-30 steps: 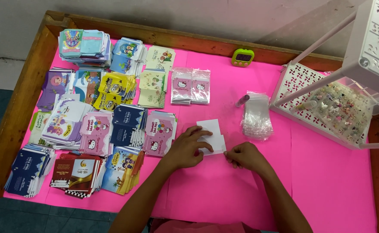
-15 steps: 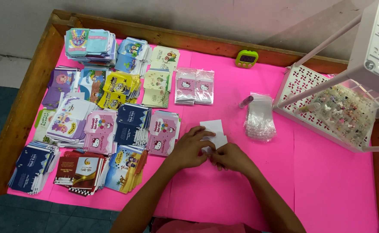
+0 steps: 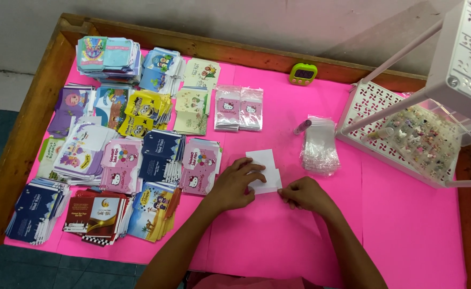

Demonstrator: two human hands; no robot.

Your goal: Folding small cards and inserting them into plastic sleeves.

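A small white paper envelope lies on the pink table cover. My left hand rests on its left part, fingers spread over the paper and pressing it down. My right hand is closed at the envelope's lower right corner, fingertips pinched against its edge. A stack of clear plastic sleeves lies just right of the envelope, with a small pink tube above it.
Several piles of colourful printed envelopes cover the left half of the table. A green timer stands near the back wooden edge. A white perforated rack holding small trinkets occupies the right side.
My right hand moved left to meet the envelope, then slid back to its lower right corner. My left hand stayed on the paper. The camera view shifted slightly.
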